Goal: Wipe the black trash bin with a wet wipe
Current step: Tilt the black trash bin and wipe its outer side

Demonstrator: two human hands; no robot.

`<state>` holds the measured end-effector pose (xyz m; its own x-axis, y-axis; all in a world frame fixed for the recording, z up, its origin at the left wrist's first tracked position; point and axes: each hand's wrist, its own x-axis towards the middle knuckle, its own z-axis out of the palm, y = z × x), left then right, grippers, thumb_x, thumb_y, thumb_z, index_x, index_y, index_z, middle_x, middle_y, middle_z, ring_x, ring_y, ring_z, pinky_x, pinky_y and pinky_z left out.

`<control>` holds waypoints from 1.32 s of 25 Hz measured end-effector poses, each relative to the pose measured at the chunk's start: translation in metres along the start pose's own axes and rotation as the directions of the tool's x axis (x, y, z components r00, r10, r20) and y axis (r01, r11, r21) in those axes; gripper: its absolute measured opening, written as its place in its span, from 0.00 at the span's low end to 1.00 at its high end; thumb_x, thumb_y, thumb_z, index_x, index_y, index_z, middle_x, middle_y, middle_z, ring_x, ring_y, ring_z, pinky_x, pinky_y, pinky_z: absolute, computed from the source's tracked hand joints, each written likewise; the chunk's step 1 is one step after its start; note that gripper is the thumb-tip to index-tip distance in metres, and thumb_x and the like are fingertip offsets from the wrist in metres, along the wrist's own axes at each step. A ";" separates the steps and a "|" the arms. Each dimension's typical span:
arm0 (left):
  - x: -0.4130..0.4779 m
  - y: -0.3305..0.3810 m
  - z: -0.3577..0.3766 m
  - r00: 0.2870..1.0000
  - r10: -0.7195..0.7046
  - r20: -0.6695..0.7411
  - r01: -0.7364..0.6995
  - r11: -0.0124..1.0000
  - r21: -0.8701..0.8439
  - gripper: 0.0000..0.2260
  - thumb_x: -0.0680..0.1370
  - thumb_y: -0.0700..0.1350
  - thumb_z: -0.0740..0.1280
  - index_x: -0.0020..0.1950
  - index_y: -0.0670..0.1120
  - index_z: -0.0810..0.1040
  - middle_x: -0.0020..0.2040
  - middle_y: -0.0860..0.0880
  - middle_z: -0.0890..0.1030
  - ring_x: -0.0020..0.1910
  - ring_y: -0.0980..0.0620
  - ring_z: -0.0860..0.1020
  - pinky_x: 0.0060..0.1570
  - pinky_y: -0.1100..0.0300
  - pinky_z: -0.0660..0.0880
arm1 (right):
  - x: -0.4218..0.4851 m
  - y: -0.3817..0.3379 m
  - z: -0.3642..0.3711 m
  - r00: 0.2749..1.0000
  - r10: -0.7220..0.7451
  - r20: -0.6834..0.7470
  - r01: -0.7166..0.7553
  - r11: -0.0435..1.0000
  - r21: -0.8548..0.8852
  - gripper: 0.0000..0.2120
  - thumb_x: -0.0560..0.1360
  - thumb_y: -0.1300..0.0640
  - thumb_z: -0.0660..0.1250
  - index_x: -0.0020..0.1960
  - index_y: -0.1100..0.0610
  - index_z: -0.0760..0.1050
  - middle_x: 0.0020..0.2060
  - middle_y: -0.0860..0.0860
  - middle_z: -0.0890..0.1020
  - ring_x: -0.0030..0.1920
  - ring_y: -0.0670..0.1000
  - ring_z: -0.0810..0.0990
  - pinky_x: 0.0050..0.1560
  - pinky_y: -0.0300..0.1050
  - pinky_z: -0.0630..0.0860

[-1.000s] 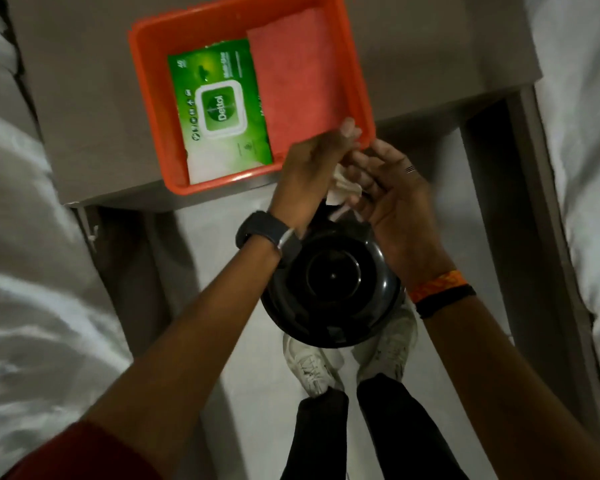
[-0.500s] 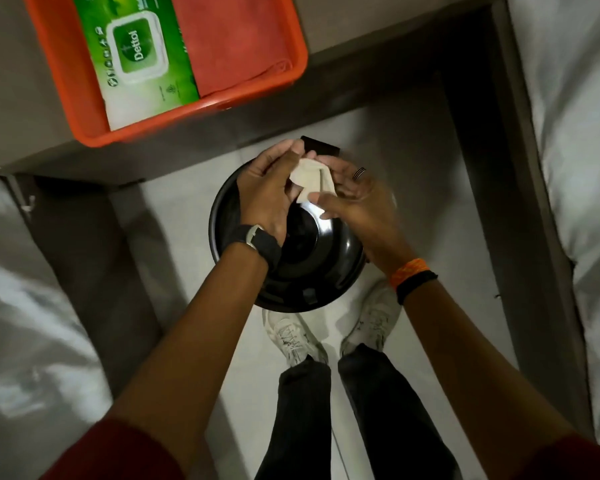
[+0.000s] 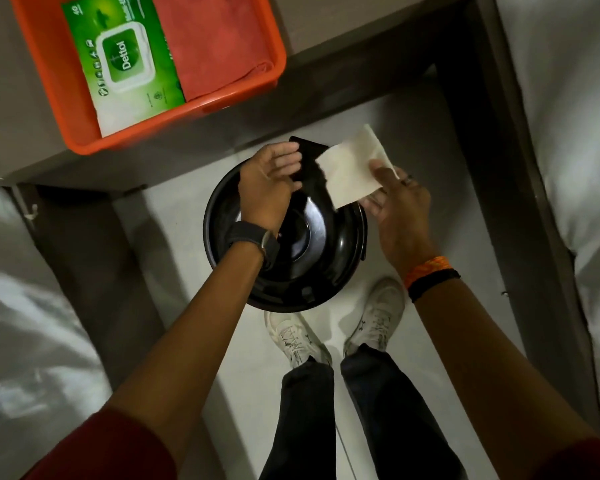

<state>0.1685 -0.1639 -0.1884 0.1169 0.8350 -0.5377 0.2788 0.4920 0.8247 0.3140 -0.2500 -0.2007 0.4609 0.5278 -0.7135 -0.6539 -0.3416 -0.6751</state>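
A round black trash bin (image 3: pixel 312 258) with a glossy lid stands on the pale floor in front of my feet. Its black pedal (image 3: pixel 309 147) sticks out at the far side. My right hand (image 3: pixel 399 202) pinches a white wet wipe (image 3: pixel 352 168), unfolded and spread above the bin's far right rim. My left hand (image 3: pixel 269 178) hovers over the bin's far left part with its fingers apart and curled; it does not touch the wipe.
An orange tray (image 3: pixel 49 84) on a grey table at the upper left holds a green Dettol wipes pack (image 3: pixel 125 60) and a red cloth (image 3: pixel 215 39). White bedding lies at both sides. My white shoes (image 3: pixel 298 337) stand just behind the bin.
The wipe was bunched between both hands; now it is unfolded and only my right hand holds it. My left hand has let go and my hands have moved apart.
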 end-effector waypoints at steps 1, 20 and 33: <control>0.006 -0.001 0.004 0.987 0.161 0.001 -0.157 0.966 0.206 0.18 0.75 0.26 0.61 0.59 0.41 0.79 0.57 0.44 0.83 0.56 0.52 0.81 0.61 0.58 0.78 | 0.004 -0.002 -0.009 0.996 -0.008 -0.087 0.008 1.000 0.007 0.02 0.79 0.61 0.69 0.51 0.57 0.79 0.51 0.56 0.86 0.50 0.52 0.87 0.49 0.46 0.85; -0.004 -0.016 -0.027 0.642 -0.150 0.752 -0.605 0.503 0.617 0.15 0.61 0.56 0.81 0.37 0.50 0.80 0.43 0.53 0.78 0.50 0.53 0.73 0.63 0.48 0.61 | -0.007 0.084 -0.059 0.901 -0.135 0.412 0.416 0.536 -0.734 0.23 0.83 0.62 0.59 0.78 0.58 0.67 0.76 0.57 0.71 0.76 0.52 0.69 0.80 0.50 0.63; -0.004 -0.049 -0.041 0.702 -0.072 0.708 -0.473 0.697 0.540 0.15 0.60 0.52 0.82 0.34 0.47 0.79 0.38 0.57 0.74 0.45 0.55 0.72 0.60 0.39 0.68 | 0.036 0.073 -0.068 0.677 0.023 0.736 0.719 0.191 -0.668 0.25 0.86 0.48 0.50 0.82 0.50 0.56 0.82 0.46 0.55 0.83 0.46 0.49 0.83 0.43 0.44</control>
<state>0.1154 -0.1812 -0.2193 0.7373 0.3761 -0.5612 0.6532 -0.1850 0.7342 0.3241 -0.3090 -0.2885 -0.1443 0.9216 -0.3605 0.6073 -0.2052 -0.7675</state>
